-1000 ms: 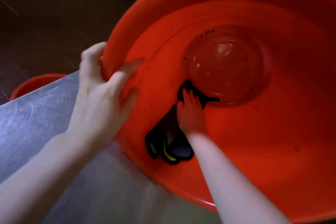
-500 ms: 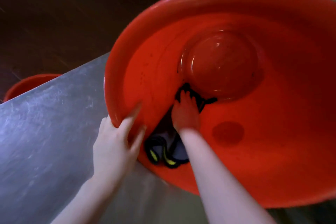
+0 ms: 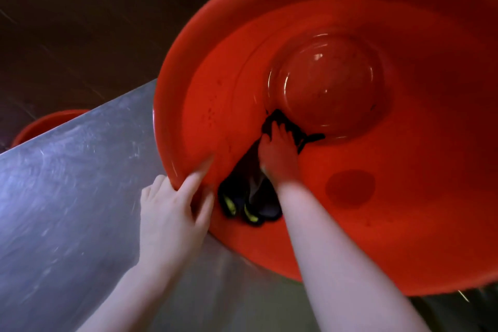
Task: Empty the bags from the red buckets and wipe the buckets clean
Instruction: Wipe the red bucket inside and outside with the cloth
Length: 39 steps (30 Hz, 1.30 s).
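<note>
Lying beneath the right hand (image 3: 277, 156), dark cloth (image 3: 265, 207) touches red bucket (image 3: 404, 224) wall.

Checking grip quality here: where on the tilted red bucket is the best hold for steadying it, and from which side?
The rim of the red bucket at its near-left edge, approached from outside on the left. The wide walls are smooth, so probably only the lip fits between thumb and fingers; the left hand grips there, clear of the right hand pressing the cloth.
</note>
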### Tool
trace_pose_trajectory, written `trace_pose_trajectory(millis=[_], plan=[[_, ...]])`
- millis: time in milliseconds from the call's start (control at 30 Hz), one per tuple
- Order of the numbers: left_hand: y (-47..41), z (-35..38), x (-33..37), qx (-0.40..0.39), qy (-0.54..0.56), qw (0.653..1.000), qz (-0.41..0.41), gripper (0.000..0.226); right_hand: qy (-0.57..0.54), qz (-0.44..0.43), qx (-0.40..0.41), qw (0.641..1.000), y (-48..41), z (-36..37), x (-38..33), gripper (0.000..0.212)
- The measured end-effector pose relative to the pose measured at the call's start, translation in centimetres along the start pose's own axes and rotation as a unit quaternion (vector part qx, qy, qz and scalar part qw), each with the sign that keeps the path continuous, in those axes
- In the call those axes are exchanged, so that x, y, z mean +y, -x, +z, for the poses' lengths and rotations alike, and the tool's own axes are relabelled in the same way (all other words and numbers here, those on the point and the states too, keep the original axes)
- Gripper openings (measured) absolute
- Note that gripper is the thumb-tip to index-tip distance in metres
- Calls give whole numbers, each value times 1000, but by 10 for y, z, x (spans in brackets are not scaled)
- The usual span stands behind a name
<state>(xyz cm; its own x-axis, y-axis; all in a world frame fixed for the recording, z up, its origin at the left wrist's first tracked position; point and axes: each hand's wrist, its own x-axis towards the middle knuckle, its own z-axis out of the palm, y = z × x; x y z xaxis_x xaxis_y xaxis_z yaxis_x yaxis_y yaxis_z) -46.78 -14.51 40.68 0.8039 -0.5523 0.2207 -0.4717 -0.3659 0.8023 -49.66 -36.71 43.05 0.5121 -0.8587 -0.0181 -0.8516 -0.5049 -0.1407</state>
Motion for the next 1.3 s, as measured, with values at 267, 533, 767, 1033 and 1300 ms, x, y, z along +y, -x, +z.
trace_pose_trajectory(millis=[267,533,767,1033,1300], plan=[[-5,-4,7,-45,-33,998,-12,45,-38,-182,36,982,91,9,-23,58],[-3,-9,9,-81,-22,996,-15,53,-96,-18,-8,995,-15,-2,-23,53],[-58,-41,11,79,3,989,125,51,-20,-112,16,993,-7,8,12,52],[-15,22,32,20,153,988,15,50,62,-90,-6,994,84,-11,55,59],[0,38,28,4,176,984,-38,42,3,-67,-1,998,76,-9,38,58]])
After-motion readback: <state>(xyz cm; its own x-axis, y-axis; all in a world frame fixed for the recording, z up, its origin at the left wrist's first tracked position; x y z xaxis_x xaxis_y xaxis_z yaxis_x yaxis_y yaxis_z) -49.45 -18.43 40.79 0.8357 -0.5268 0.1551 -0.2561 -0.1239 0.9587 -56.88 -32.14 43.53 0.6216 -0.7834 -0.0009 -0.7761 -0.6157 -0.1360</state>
